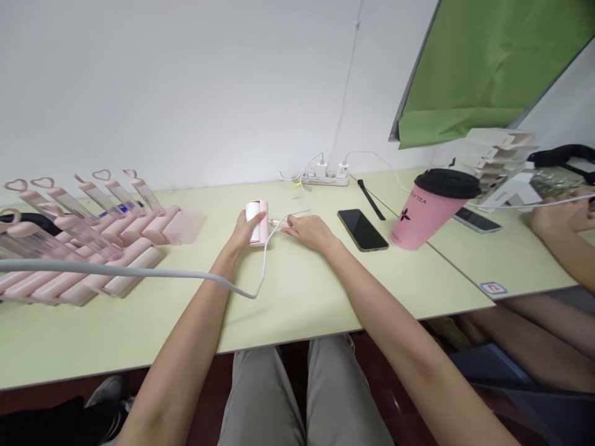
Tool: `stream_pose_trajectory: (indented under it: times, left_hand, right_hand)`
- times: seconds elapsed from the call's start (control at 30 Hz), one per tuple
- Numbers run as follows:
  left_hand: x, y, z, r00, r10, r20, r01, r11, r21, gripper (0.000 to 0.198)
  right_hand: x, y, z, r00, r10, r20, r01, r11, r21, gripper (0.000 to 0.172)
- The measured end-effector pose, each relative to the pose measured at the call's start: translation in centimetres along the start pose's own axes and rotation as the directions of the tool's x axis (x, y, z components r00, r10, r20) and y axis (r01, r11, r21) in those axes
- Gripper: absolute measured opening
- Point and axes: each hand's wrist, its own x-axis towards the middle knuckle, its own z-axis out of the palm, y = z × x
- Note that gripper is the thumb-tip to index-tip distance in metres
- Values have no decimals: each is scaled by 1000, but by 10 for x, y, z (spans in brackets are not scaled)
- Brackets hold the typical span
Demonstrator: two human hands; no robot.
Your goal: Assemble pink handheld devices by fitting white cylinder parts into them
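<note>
My left hand [242, 230] is wrapped round a small pink and white device [256, 222] lying on the pale green table [297, 291]. My right hand [307, 230] sits just right of it, fingers pinched on the plug of a white cable [264, 260] at the device's side. The cable loops down toward the table's front edge and runs off to the left.
Rows of pink devices with heart-shaped handles [79, 241] lie at the left. A black phone [362, 230], a pink cup with a black lid [430, 209] and a power strip [325, 179] stand on the right. Another person's arm [564, 238] reaches in at the far right.
</note>
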Motion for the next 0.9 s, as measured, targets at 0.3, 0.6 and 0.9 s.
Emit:
stream_pose_trajectory:
  times: [0.3,0.6,0.9]
  left_hand:
    - [-4,-5,-1,998,54,22,-58,963,263,54]
    - [-6,-5,7,998,55,23,-59,951,303,51]
    - [-7,2,12,987,151,44,-158,944,291,49]
  right_hand:
    - [-4,1,-7,990,-81,113,90,993,-79,62]
    - [-4,7,-7,984,-30,177,-4,982,191,69]
    - [-5,11,-5,974,7,225,-109,888,446,66]
